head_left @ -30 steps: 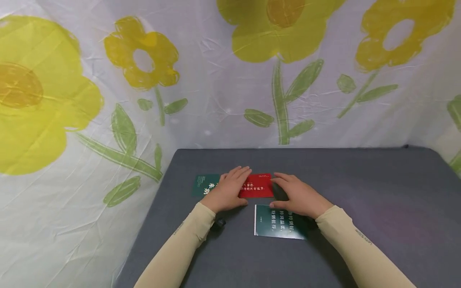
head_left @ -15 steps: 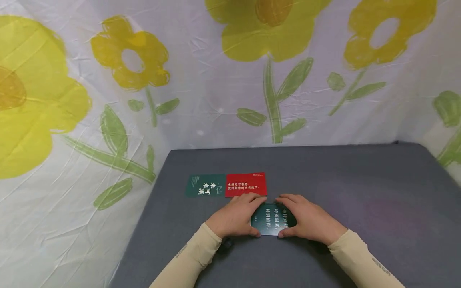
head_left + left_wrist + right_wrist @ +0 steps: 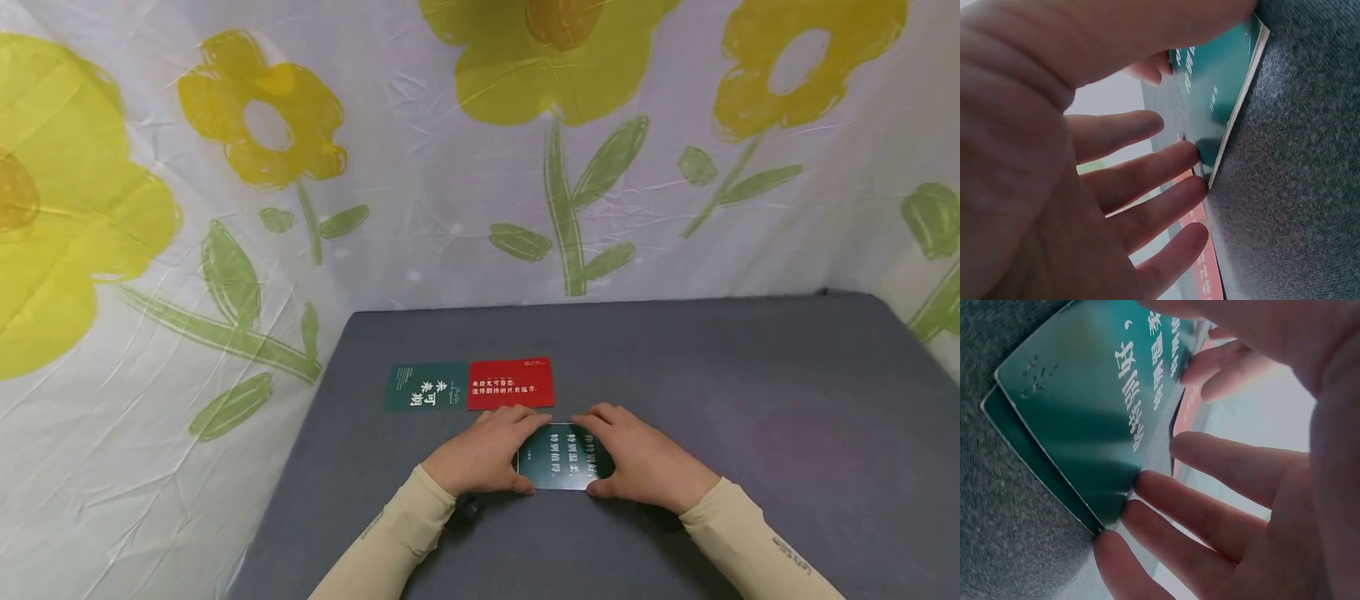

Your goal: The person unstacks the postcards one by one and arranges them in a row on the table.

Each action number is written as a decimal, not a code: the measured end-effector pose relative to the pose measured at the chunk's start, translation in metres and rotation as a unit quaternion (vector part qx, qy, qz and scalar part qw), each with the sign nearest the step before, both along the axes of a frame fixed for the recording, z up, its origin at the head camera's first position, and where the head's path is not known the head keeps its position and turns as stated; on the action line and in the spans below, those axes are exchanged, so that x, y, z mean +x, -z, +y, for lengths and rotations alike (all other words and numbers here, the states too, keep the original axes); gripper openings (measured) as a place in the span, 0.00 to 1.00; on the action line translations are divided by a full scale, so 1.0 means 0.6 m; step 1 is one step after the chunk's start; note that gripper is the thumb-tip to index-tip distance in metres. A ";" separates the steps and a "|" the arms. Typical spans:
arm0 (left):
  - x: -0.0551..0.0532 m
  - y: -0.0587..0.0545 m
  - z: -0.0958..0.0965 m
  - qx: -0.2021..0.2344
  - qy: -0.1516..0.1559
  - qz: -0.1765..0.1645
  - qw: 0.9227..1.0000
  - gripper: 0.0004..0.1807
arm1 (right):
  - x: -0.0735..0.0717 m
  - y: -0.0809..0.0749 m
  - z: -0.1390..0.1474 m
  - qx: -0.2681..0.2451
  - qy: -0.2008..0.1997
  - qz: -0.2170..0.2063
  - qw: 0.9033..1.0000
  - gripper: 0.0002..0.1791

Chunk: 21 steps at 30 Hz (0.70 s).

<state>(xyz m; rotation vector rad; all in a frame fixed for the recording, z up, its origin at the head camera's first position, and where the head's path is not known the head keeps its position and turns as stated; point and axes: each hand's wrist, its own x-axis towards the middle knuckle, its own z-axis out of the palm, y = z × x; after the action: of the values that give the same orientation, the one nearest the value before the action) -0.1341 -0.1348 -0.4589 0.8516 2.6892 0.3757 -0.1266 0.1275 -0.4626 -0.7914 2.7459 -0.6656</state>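
Observation:
In the head view a green card [image 3: 558,458] with white writing lies near the middle of the table, between my two hands. My left hand [image 3: 487,454] holds its left end, thumb at the near edge and fingertips at the far edge. At the other end my right hand [image 3: 648,458] grips the same way. Up close in the right wrist view, a second green card [image 3: 1013,419] sticks out from under the top one, slightly out of line. Farther back, a red card [image 3: 510,383] lies beside another green card [image 3: 427,386]. Both hands cover the ends of the held cards.
A dark grey table [image 3: 720,367] carries everything. Behind it hangs a white cloth [image 3: 427,167] with large yellow flowers. A small black object [image 3: 465,510] shows under the left wrist.
Both hands have come back from the red card toward me and now hold the near green cards. Those cards have shifted a little; the back pair lies uncovered.

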 end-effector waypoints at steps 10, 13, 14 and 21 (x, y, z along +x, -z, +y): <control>0.002 -0.002 -0.005 0.022 0.008 -0.012 1.000 0.51 | -0.002 -0.006 -0.003 0.003 -0.017 0.005 1.000 0.44; 0.001 -0.001 -0.009 0.030 0.008 -0.019 0.999 0.51 | -0.003 -0.005 -0.005 -0.004 -0.022 0.003 1.000 0.44; 0.001 0.000 -0.010 0.031 0.009 -0.020 0.999 0.51 | -0.003 -0.004 -0.005 -0.004 -0.022 0.003 1.000 0.45; -0.001 0.004 -0.007 0.024 0.017 -0.025 0.999 0.52 | -0.001 -0.002 -0.001 0.004 -0.018 0.005 1.000 0.46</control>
<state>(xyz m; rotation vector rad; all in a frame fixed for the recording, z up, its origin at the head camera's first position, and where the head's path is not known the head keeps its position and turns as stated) -0.1345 -0.1393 -0.4611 0.8871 2.6265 0.4490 -0.1270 0.1270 -0.4613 -0.8422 2.7352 -0.6455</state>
